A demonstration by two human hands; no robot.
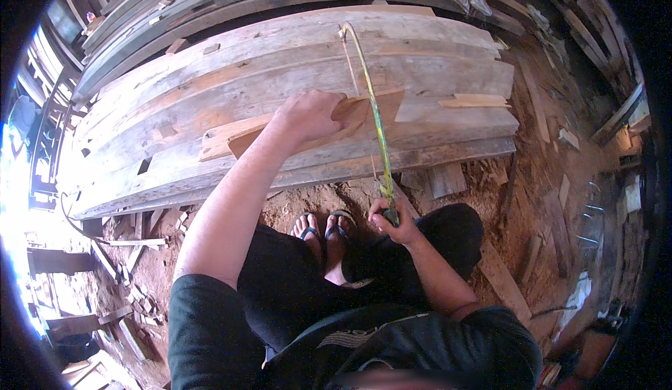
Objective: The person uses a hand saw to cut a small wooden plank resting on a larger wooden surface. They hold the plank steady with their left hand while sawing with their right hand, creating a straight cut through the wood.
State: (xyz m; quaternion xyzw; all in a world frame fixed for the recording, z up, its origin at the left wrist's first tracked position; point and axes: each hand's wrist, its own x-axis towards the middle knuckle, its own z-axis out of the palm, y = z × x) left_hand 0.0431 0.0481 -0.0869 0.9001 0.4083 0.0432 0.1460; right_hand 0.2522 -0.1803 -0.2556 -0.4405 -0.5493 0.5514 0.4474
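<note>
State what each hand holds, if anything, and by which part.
Right hand: the bow saw, by its end nearest the body. Left hand: on the wooden board, near its middle; whether it grips cannot be told.

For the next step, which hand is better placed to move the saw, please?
Probably the right hand: it grips the near end of the saw, while the left hand lies on the brown board that the saw crosses.
</note>
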